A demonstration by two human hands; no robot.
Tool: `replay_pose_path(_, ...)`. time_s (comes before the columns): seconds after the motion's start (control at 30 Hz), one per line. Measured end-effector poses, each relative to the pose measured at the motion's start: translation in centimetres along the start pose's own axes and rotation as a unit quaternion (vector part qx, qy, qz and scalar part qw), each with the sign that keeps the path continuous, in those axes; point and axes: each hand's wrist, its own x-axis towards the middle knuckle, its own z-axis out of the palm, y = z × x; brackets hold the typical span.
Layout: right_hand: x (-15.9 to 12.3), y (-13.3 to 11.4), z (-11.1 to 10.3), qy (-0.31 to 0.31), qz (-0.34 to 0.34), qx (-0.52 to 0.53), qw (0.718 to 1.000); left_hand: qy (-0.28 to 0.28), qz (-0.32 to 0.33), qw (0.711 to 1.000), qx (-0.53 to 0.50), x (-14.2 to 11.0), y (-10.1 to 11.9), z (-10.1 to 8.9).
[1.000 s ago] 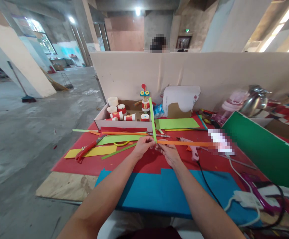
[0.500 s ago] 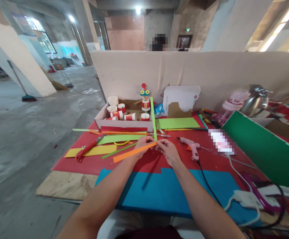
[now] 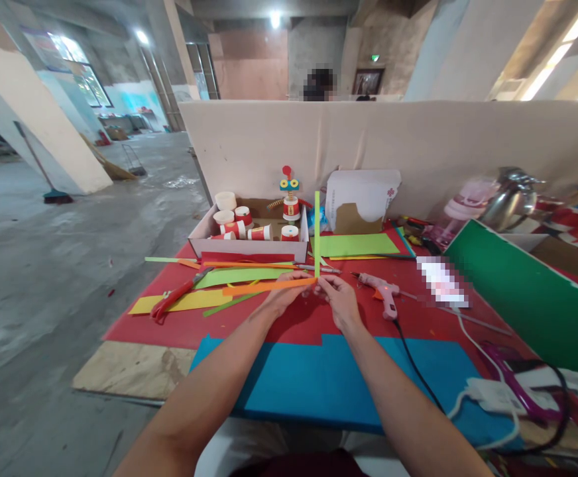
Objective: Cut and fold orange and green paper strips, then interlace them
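Two paper strips meet at a corner between my hands. The orange paper strip (image 3: 264, 287) runs out to the left across my left hand (image 3: 289, 295), and the green paper strip (image 3: 317, 232) points away from me toward the back. My left hand is closed in a pinch at the joined ends, its fingertips partly behind the orange strip. Against the same corner, my right hand (image 3: 336, 298) pinches from the right with thumb and fingers together. A pink glue gun (image 3: 382, 295) lies just right of my right hand.
Red-handled scissors (image 3: 172, 301) lie left on yellow paper (image 3: 142, 305). Behind stands a cardboard box (image 3: 249, 250) of paper cups with a cup figure (image 3: 290, 205). Green card sheets (image 3: 356, 245) lie at the back. Blue sheet (image 3: 309, 377) covers the front edge; cables and a power strip (image 3: 512, 397) lie right.
The joined strips have turned slightly: the orange strip's free end has swung up and away from me, and the green strip's far end has shifted right. Both hands keep their pinch.
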Motion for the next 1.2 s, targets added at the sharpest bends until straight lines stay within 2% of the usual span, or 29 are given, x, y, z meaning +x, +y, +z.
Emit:
replay_pose_path(0.13,0.1,0.16,0.08,0.006,0.003,0.028,1.0,-0.004,0.01,1.0,0.014,-0.31,0.37,0.35)
replay_pose_path(0.4,0.02,0.2,-0.06,-0.052,0.003,-0.019,0.998,0.067,0.009,0.996,0.059,-0.02,-0.21,-0.09)
replay_pose_path(0.5,0.1,0.26,-0.29,-0.07,-0.016,-0.053,0.996,0.059,0.005,0.996,0.06,0.0,-0.33,-0.1)
replay_pose_path(0.7,0.43,0.54,-0.7,-0.069,-0.025,-0.086,0.994,0.048,0.016,0.997,0.062,-0.03,-0.28,-0.12)
replay_pose_path(0.9,0.42,0.55,-0.56,-0.06,-0.015,-0.063,0.996,0.046,0.035,0.996,0.073,0.05,-0.3,-0.17)
replay_pose_path(1.1,0.33,0.73,-0.39,-0.063,0.011,-0.026,0.998,0.04,0.024,0.997,0.057,-0.05,-0.07,0.0)
replay_pose_path(1.2,0.33,0.77,-0.33,-0.054,0.018,-0.017,0.998,0.05,0.033,0.994,0.089,-0.19,-0.02,-0.01)
